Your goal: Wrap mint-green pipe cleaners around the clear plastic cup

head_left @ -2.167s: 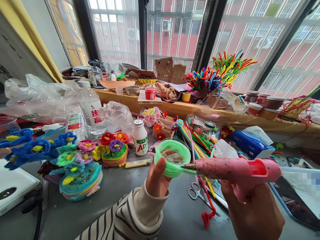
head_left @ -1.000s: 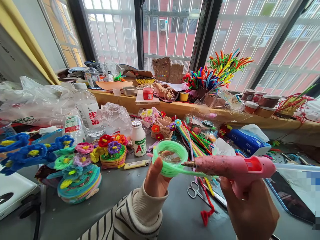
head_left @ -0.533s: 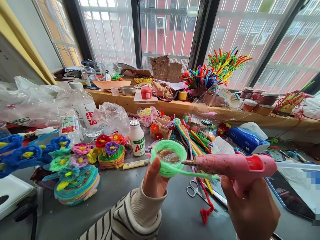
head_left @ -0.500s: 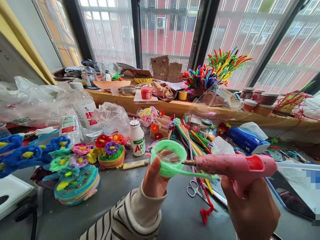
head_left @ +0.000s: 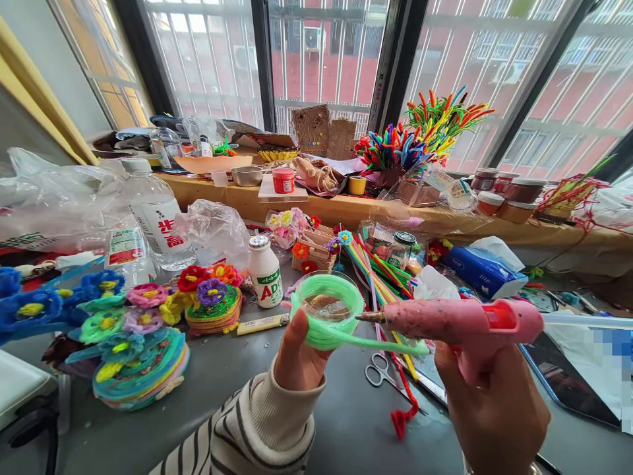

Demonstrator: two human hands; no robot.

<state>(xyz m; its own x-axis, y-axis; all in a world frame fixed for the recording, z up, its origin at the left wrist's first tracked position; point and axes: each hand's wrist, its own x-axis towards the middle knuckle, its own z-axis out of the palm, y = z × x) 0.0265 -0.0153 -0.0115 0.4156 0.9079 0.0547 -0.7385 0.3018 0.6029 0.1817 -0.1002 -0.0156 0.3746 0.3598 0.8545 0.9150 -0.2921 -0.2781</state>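
My left hand (head_left: pixel 300 349) is closed around a clear plastic cup (head_left: pixel 329 307) wrapped in light green pipe cleaner (head_left: pixel 316 333). The thumb presses on the front of the wrap. One loose end of the green pipe cleaner sticks out to the right, below the nozzle. In my right hand (head_left: pixel 499 402) is a pink glue gun (head_left: pixel 445 322), held by its handle, with a clear glue stick out of its back. Its metal tip points left and is at the cup's right side; whether it touches the wrap I cannot tell. Small scissors (head_left: pixel 378 371) lie below on the table.
Pipe-cleaner flowers (head_left: pixel 148 316) on round coiled bases stand at left, near a white bottle (head_left: pixel 265 272) and a yellow lighter (head_left: pixel 262 324). Loose pipe cleaners (head_left: pixel 366 257), a blue tissue pack (head_left: pixel 479 270) and a phone (head_left: pixel 568 376) lie at right. Jars line the sill (head_left: pixel 232 198).
The whole view has shifted slightly, so most things sit a little farther left. Both hands keep the same hold, with the glue gun's tip still beside the green wrap.
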